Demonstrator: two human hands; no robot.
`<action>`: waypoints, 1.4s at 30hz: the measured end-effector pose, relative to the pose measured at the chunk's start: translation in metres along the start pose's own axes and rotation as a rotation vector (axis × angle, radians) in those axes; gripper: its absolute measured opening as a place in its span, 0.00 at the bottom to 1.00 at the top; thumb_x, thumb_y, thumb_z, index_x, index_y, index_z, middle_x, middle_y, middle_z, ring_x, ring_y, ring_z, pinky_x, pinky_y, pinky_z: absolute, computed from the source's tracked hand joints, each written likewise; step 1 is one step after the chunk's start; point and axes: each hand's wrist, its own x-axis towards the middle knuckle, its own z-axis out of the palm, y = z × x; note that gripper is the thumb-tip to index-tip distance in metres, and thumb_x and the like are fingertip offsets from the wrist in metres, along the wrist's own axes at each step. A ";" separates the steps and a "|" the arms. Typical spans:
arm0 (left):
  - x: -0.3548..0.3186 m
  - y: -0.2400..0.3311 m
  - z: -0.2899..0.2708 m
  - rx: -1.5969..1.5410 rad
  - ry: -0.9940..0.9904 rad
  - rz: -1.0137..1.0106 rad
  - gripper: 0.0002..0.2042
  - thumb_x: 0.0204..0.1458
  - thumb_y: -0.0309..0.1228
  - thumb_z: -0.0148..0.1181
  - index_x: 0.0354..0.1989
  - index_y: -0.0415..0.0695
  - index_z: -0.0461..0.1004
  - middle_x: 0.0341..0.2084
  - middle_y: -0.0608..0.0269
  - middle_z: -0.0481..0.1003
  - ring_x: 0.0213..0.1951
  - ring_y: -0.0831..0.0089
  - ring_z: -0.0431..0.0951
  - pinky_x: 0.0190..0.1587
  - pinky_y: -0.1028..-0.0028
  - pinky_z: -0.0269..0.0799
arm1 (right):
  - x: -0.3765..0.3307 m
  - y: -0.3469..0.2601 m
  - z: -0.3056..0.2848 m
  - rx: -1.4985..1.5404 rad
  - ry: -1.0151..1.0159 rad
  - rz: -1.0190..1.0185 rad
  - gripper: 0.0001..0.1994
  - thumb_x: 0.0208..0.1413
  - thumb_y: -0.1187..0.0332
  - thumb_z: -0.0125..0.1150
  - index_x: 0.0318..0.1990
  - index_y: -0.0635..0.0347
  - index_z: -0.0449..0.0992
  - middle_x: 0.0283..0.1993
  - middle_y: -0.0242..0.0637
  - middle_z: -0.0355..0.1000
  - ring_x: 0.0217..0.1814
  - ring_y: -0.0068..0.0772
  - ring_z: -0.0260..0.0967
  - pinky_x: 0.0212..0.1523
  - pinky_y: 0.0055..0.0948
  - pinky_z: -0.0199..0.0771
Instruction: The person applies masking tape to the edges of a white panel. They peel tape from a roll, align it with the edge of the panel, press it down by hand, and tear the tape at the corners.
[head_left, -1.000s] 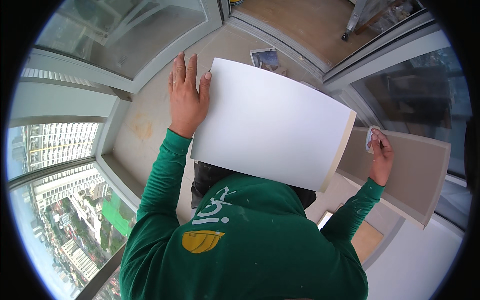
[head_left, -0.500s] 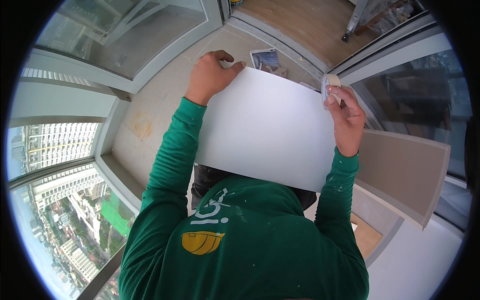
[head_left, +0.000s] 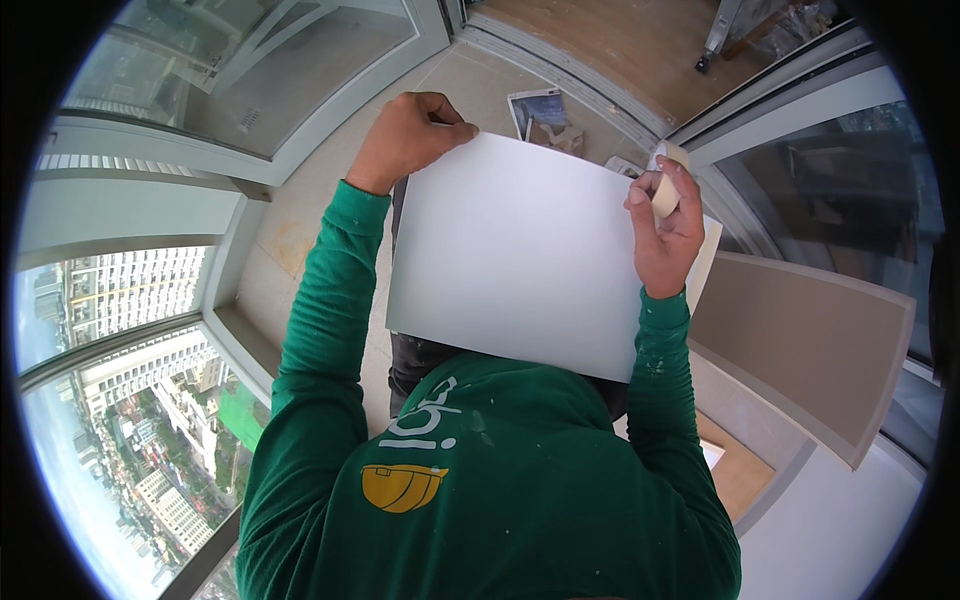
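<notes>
Both hands, left hand (head_left: pixel 408 135) and right hand (head_left: pixel 665 235), grip a white panel (head_left: pixel 520 255)

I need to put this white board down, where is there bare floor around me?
Bare tiled floor lies left of the left hand, along the window frame. Ahead, beyond the white board, papers crowd the floor; a leaning beige panel fills the right.

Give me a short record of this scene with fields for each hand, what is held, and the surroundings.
left hand: left hand grips the top left corner of the white board
right hand: right hand at the board's right edge, grip closed on a small beige block
board: held flat in front of the chest
surroundings: tiled floor, glass windows, beige panel at right
</notes>
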 end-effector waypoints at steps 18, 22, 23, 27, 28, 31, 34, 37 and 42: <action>0.008 -0.001 0.001 0.019 -0.064 -0.068 0.18 0.49 0.42 0.75 0.34 0.36 0.82 0.28 0.56 0.82 0.30 0.71 0.80 0.38 0.73 0.77 | 0.000 0.002 -0.001 0.032 0.010 0.020 0.24 0.64 0.82 0.64 0.67 0.64 0.69 0.47 0.38 0.75 0.45 0.26 0.73 0.52 0.28 0.76; 0.009 -0.006 -0.003 -0.099 -0.084 -0.012 0.18 0.46 0.42 0.74 0.32 0.36 0.84 0.26 0.55 0.82 0.28 0.67 0.81 0.36 0.69 0.78 | -0.001 0.002 0.000 0.033 0.036 0.021 0.25 0.64 0.82 0.64 0.67 0.64 0.69 0.49 0.39 0.75 0.46 0.26 0.73 0.52 0.29 0.77; 0.008 -0.006 -0.004 -0.112 -0.093 -0.017 0.18 0.46 0.41 0.74 0.32 0.36 0.84 0.26 0.55 0.82 0.28 0.67 0.81 0.36 0.70 0.78 | -0.001 0.003 -0.001 0.027 0.023 0.029 0.25 0.64 0.82 0.64 0.67 0.64 0.68 0.49 0.39 0.75 0.46 0.26 0.73 0.52 0.29 0.77; 0.006 0.008 -0.001 0.003 -0.109 -0.049 0.14 0.53 0.37 0.71 0.36 0.36 0.83 0.28 0.57 0.82 0.30 0.70 0.79 0.37 0.72 0.75 | 0.000 0.001 0.001 0.022 0.033 0.018 0.25 0.64 0.82 0.64 0.67 0.64 0.68 0.46 0.38 0.76 0.45 0.25 0.73 0.52 0.28 0.76; 0.007 0.007 -0.002 -0.009 -0.099 -0.042 0.14 0.51 0.37 0.71 0.35 0.36 0.84 0.27 0.57 0.82 0.30 0.70 0.80 0.37 0.72 0.76 | 0.000 0.001 0.003 0.024 0.051 0.005 0.25 0.64 0.82 0.64 0.67 0.64 0.68 0.46 0.37 0.76 0.45 0.25 0.73 0.53 0.28 0.76; 0.006 0.002 -0.004 -0.052 -0.094 -0.038 0.14 0.49 0.37 0.71 0.34 0.35 0.85 0.27 0.55 0.83 0.30 0.68 0.81 0.38 0.70 0.78 | 0.000 0.000 0.002 0.016 0.025 0.010 0.25 0.64 0.82 0.64 0.67 0.64 0.68 0.45 0.37 0.76 0.45 0.25 0.73 0.53 0.28 0.76; 0.006 -0.001 -0.005 -0.097 -0.094 0.023 0.12 0.53 0.34 0.69 0.37 0.36 0.85 0.29 0.57 0.83 0.31 0.68 0.81 0.39 0.71 0.78 | -0.001 0.000 0.001 0.001 0.018 0.008 0.25 0.63 0.82 0.64 0.67 0.64 0.68 0.46 0.37 0.76 0.45 0.25 0.73 0.53 0.28 0.75; 0.003 -0.006 0.015 -0.106 0.001 0.259 0.10 0.58 0.32 0.69 0.41 0.38 0.85 0.30 0.60 0.83 0.31 0.72 0.80 0.39 0.72 0.76 | -0.001 0.003 0.004 0.026 0.066 -0.011 0.25 0.63 0.82 0.64 0.67 0.63 0.68 0.46 0.38 0.76 0.45 0.25 0.73 0.53 0.28 0.76; 0.007 -0.009 0.021 -0.129 -0.093 0.347 0.11 0.60 0.34 0.71 0.41 0.37 0.85 0.31 0.60 0.84 0.32 0.74 0.79 0.40 0.71 0.76 | 0.000 0.001 0.001 0.001 0.019 0.002 0.26 0.63 0.82 0.64 0.67 0.63 0.68 0.47 0.37 0.75 0.45 0.25 0.73 0.53 0.28 0.76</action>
